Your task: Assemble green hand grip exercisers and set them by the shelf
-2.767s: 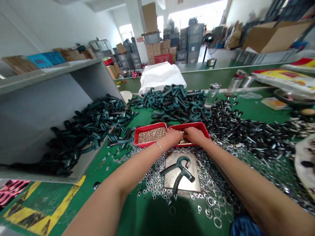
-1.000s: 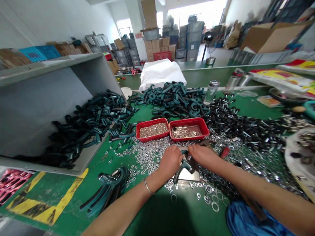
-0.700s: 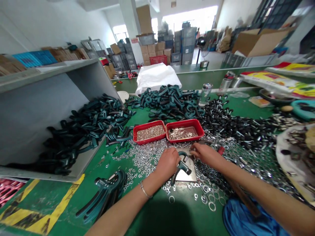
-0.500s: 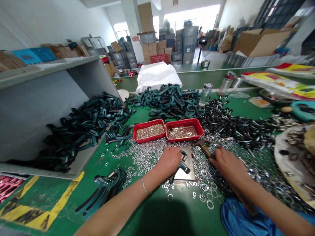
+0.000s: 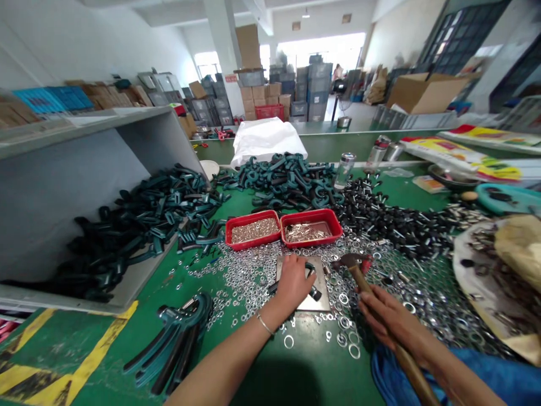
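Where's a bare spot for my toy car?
Green bench shows in front of the steel plate, left of the stacked grips, and behind the black knobs. Washers crowd around the plate.

On the green-topped workbench (image 5: 406,194): loose steel washers (image 5: 249,270) spreading around a steel plate (image 5: 323,293), two red trays (image 5: 253,230) sitting just beyond it, teal plastic grip frames (image 5: 287,180) heaping up farther back, black-capped bolts (image 5: 393,225) lying to the right, yellow-and-black tape (image 5: 84,352) running along the near left.
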{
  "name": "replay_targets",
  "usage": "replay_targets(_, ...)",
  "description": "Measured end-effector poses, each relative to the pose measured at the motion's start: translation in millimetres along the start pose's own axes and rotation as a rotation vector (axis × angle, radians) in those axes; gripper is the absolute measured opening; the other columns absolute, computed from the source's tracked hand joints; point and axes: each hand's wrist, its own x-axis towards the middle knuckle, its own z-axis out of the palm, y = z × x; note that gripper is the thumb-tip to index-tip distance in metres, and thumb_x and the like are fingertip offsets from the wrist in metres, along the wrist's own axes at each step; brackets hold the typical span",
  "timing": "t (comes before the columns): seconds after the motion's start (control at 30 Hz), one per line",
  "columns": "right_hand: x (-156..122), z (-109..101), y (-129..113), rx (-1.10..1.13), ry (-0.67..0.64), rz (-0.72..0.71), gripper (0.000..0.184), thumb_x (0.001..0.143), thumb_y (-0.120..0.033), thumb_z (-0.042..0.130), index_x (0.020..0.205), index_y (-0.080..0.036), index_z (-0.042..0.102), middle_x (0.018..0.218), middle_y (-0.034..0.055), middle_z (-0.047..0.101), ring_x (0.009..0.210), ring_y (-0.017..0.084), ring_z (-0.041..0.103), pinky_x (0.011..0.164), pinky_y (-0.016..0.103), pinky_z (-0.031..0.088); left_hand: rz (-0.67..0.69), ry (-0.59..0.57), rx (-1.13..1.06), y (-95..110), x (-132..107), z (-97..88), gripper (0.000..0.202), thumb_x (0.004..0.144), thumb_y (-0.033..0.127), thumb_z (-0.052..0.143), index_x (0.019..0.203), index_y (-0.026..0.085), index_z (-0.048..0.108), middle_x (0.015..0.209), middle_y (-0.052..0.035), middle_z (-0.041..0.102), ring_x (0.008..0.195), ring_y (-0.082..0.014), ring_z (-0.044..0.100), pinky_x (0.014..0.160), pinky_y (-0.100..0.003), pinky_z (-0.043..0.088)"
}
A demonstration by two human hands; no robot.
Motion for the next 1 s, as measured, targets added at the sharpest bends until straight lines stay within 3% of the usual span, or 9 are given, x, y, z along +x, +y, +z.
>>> replay_targets(0.07, -6, 20, 8, 0.142, 0.028, 0.015, 0.038, 0.087, -0.059, 0.057, 0.099, -0.024, 0.047, 0.06, -0.0091, 0.048, 0.031, 0.004, 0.026, 0.025, 0.016, 0.026, -0.008, 0.006, -0.026, -1, 0, -0.3, 0.029, 0.08, 0.031, 0.07, 0.105, 0.017, 0.065, 0.099, -0.0067, 0.058, 0.103, -0.0259, 0.051, 0.099, -0.043, 0.04)
replay_targets(0.2, 3, 49, 11, 0.36, 0.095, 0.014, 0.04, 0.084, -0.057, 0.063, 0.1, -0.023, 0.051, 0.065, -0.0073, 0.047, 0.035, 0.003, 0.028, 0.025, 0.012, 0.025, -0.025, 0.02, -0.049, -2, 0, 0.2, 0.031, 0.078, 0.029, 0.072, 0.105, 0.017, 0.065, 0.101, -0.0065, 0.058, 0.104, -0.0257, 0.051, 0.099, -0.042, 0.04)
replay_targets(0.3, 9, 56, 9, 0.459, 0.02, 0.075, 0.04, 0.081, -0.054, 0.067, 0.097, -0.021, 0.053, 0.062, -0.0076, 0.044, 0.036, 0.002, 0.025, 0.025, 0.011, 0.023, -0.038, 0.02, -0.051, -3, -1, 0.2, 0.033, 0.077, 0.028, 0.073, 0.106, 0.017, 0.065, 0.102, -0.0066, 0.058, 0.105, -0.0256, 0.05, 0.099, -0.041, 0.04)
replay_targets(0.4, 9, 59, 10, 0.516, 0.061, 0.036, 0.039, 0.08, -0.053, 0.069, 0.096, -0.02, 0.054, 0.062, -0.008, 0.043, 0.036, 0.001, 0.023, 0.025, 0.011, 0.023, -0.045, 0.014, -0.045, -4, -1, -0.4, 0.033, 0.076, 0.029, 0.074, 0.106, 0.018, 0.065, 0.101, -0.0063, 0.057, 0.105, -0.026, 0.049, 0.099, -0.041, 0.04)
replay_targets(0.57, 6, 62, 12, 0.444, -0.04, 0.084, 0.036, 0.085, -0.055, 0.062, 0.096, -0.021, 0.053, 0.064, -0.0076, 0.042, 0.037, 0.002, 0.024, 0.027, 0.012, 0.023, -0.033, 0.01, -0.039, -5, 0, -3.5, 0.031, 0.076, 0.028, 0.073, 0.103, 0.017, 0.066, 0.101, -0.0066, 0.057, 0.104, -0.0254, 0.049, 0.098, -0.04, 0.04)
replay_targets(0.7, 7, 48, -1, 0.102, -0.025, 0.04, 0.036, 0.091, -0.059, 0.048, 0.098, -0.023, 0.051, 0.064, -0.0075, 0.043, 0.036, 0.005, 0.024, 0.028, 0.016, 0.023, -0.037, 0.001, -0.039, -6, 0, -4.5, 0.029, 0.076, 0.027, 0.073, 0.102, 0.017, 0.066, 0.101, -0.0064, 0.057, 0.103, -0.0253, 0.05, 0.097, -0.04, 0.041)
replay_targets(0.77, 10, 39, -11, -0.234, 0.046, -0.108, 0.036, 0.094, -0.059, 0.04, 0.096, -0.024, 0.05, 0.063, -0.0058, 0.046, 0.038, 0.009, 0.036, 0.033, 0.021, 0.032, -0.034, 0.002, -0.038, -7, 0, -3.0, 0.029, 0.075, 0.026, 0.073, 0.102, 0.017, 0.066, 0.101, -0.0063, 0.057, 0.103, -0.0254, 0.05, 0.097, -0.04, 0.041)
replay_targets(0.87, 22, 26, -25, -0.729, 0.091, -0.334, 0.032, 0.096, -0.052, 0.037, 0.093, -0.024, 0.05, 0.068, 0.0002, 0.056, 0.059, 0.018, 0.057, 0.055, 0.03, 0.046, -0.033, -0.002, -0.039, -7, 2, -0.5, 0.03, 0.076, 0.028, 0.073, 0.104, 0.018, 0.067, 0.101, -0.0064, 0.058, 0.104, -0.0256, 0.05, 0.098, -0.04, 0.04)
replay_targets(1.0, 36, 11, -34, -0.966, -0.021, -0.326, 0.034, 0.095, -0.05, 0.036, 0.083, -0.023, 0.05, 0.07, 0.0037, 0.06, 0.066, 0.022, 0.06, 0.062, 0.033, 0.046, -0.064, -0.05, -0.007, -2, 2, -7.5, 0.035, 0.077, 0.032, 0.072, 0.108, 0.017, 0.065, 0.104, -0.0081, 0.057, 0.107, -0.0264, 0.05, 0.1, -0.04, 0.038)
